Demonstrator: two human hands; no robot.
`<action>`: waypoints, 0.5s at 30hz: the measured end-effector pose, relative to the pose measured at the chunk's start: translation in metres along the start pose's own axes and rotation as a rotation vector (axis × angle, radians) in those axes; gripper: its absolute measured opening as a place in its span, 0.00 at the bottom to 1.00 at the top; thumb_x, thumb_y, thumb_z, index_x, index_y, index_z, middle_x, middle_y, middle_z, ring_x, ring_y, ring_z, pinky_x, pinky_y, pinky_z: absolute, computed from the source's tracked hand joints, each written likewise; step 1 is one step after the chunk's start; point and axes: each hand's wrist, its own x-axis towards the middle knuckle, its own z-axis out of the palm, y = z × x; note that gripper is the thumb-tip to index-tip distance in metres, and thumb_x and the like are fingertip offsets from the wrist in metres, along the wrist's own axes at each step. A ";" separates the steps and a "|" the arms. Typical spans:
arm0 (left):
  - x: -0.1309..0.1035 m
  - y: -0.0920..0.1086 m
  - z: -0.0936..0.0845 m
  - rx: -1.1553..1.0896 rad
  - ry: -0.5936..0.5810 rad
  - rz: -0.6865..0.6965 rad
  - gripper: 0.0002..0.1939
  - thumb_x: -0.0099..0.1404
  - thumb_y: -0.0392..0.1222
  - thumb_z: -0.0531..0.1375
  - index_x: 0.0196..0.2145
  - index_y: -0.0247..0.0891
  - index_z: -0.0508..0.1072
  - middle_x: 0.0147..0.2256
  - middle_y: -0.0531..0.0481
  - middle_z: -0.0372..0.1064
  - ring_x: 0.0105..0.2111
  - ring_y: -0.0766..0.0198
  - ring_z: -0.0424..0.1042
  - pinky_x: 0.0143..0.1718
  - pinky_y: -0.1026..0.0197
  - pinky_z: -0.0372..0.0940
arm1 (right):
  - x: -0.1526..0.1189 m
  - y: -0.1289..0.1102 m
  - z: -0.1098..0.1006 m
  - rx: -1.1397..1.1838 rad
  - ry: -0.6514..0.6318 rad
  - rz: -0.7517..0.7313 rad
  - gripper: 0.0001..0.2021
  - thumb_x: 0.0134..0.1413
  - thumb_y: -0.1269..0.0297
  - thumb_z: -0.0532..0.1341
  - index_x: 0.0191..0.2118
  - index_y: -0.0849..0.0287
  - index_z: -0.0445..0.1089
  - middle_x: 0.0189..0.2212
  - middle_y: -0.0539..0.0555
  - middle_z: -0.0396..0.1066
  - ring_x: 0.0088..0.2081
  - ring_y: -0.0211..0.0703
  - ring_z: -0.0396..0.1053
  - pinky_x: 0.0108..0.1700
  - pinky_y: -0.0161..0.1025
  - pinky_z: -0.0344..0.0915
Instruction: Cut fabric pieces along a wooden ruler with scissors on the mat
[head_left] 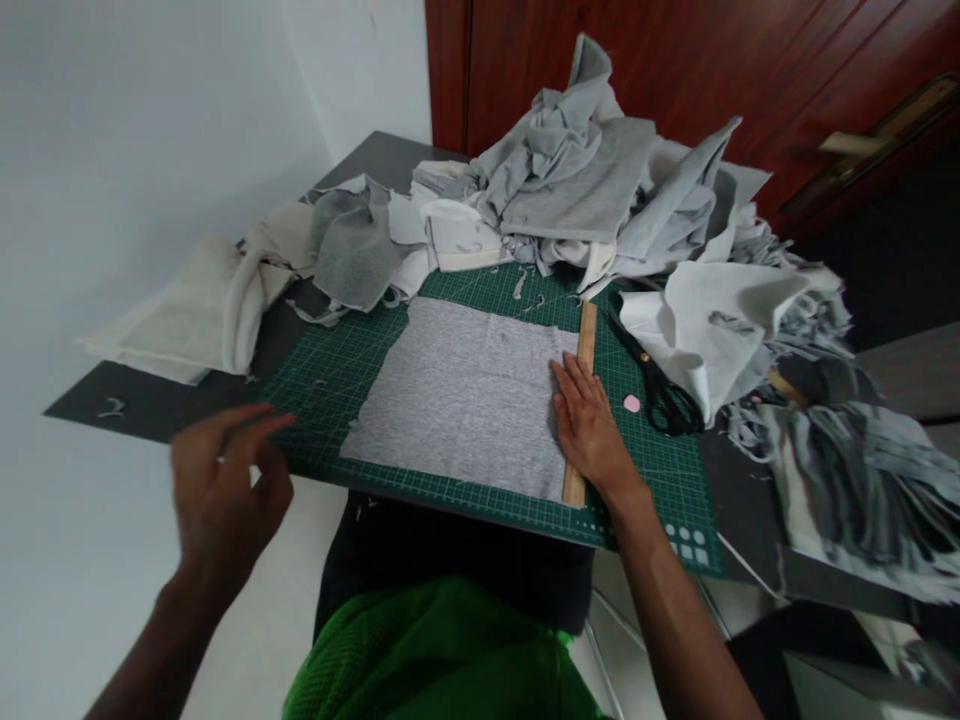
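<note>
My right hand (589, 425) lies flat, fingers stretched out, over a wooden ruler (589, 340) and the right edge of a grey fabric piece (465, 400). The ruler runs along that edge, its two ends showing beyond my hand. The fabric is spread on a green cutting mat (322, 385), with a ragged left side. My left hand (229, 485) hovers off the table's front left edge, away from the fabric. Its fingers are bent and apart, slightly blurred, with nothing visible in them. Black scissors (664, 395) rest on the mat right of the ruler, near a small pink piece (631, 403).
A large heap of grey and white cloth (577, 180) covers the back of the dark table (112, 405). Cream cloth (187, 310) lies at the left. Stacked strips (862, 480) sit at the right. Behind stand a white wall and a red-brown door (675, 60).
</note>
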 end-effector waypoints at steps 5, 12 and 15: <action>-0.099 -0.005 0.065 -0.319 -0.271 0.609 0.18 0.75 0.31 0.55 0.51 0.46 0.82 0.46 0.44 0.82 0.46 0.55 0.81 0.53 0.51 0.78 | -0.001 0.001 0.001 -0.001 0.008 0.009 0.29 0.81 0.59 0.45 0.79 0.59 0.59 0.80 0.65 0.54 0.82 0.56 0.46 0.79 0.68 0.49; -0.132 -0.002 0.127 -0.165 -0.680 0.314 0.24 0.76 0.41 0.53 0.65 0.40 0.76 0.67 0.37 0.73 0.71 0.43 0.69 0.70 0.39 0.68 | -0.002 0.004 -0.001 -0.008 -0.008 -0.005 0.29 0.81 0.59 0.45 0.81 0.54 0.56 0.81 0.62 0.52 0.82 0.57 0.46 0.79 0.70 0.49; -0.118 -0.038 0.124 0.018 -0.679 -0.053 0.26 0.76 0.48 0.52 0.62 0.30 0.75 0.62 0.22 0.75 0.68 0.27 0.69 0.61 0.23 0.69 | -0.002 0.004 -0.001 0.009 -0.010 -0.005 0.29 0.81 0.58 0.46 0.80 0.54 0.57 0.81 0.62 0.52 0.82 0.57 0.46 0.79 0.70 0.49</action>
